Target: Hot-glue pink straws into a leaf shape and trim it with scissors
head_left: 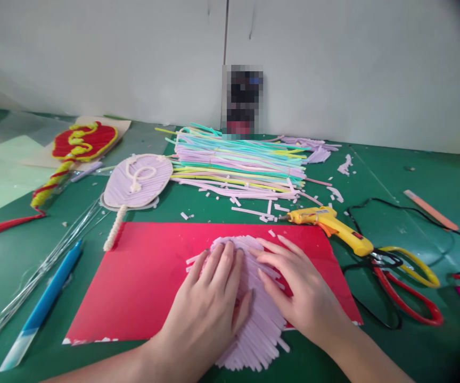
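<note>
An oval panel of lilac pipe cleaners [256,314], laid side by side with ragged ends, rests partly on a red sheet [142,287] and overhangs its near edge. My left hand [210,292] lies flat across the panel's left part, fingers stretched out and covering some of it. At the right edge, my right hand [297,282] touches the panel with its fingers spread. Neither hand grips anything. Beyond the sheet, at the upper left, sits a finished-looking lilac fan [150,186] with a cream twisted handle [114,229].
Bundled pastel pipe cleaners [238,159] lie at the back amid lilac scraps. A yellow glue gun [329,223] and red-and-yellow-handled scissors [408,298] are on the right, with a black cord. Leftward are a red-and-yellow fan [86,141], a blue-and-white packet [48,298] and clear strips [42,271].
</note>
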Tool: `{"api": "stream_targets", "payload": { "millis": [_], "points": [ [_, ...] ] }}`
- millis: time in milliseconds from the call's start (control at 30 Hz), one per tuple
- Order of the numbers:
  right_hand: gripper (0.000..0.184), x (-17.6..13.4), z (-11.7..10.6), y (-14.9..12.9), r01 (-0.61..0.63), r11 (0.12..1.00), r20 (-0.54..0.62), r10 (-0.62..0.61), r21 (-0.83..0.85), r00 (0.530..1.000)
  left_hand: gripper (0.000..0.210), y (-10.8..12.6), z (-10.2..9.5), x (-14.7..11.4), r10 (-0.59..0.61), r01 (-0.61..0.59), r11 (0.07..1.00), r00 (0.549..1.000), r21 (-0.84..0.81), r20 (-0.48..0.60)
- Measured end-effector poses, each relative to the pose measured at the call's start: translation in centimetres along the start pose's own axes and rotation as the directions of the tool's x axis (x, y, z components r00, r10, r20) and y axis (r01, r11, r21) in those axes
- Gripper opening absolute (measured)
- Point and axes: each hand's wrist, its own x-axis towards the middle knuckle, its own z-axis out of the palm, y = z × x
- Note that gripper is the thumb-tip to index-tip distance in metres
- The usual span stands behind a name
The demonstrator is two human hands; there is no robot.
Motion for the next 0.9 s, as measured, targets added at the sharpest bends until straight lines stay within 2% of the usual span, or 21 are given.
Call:
{"api": "stream_targets", "payload": {
  "millis": [500, 900],
  "points": [
    [0.014, 0.1, -0.7, 0.2, -0.01, 0.999, -0.188, 0.001, -0.046, 0.982, 0.044, 0.0, 0.0, 0.1, -0.003, 0.003, 1.0, 1.0, 0.003, 0.016],
    [0.015, 0.1, -1.1, 0.3, 0.008, 0.999, -0.218, -0.018, -0.047, 0.976, 0.046, 0.0, -0.2, 0.1, -0.005, 0.004, 1.0, 0.999, 0.009, 0.038]
  ]
}}
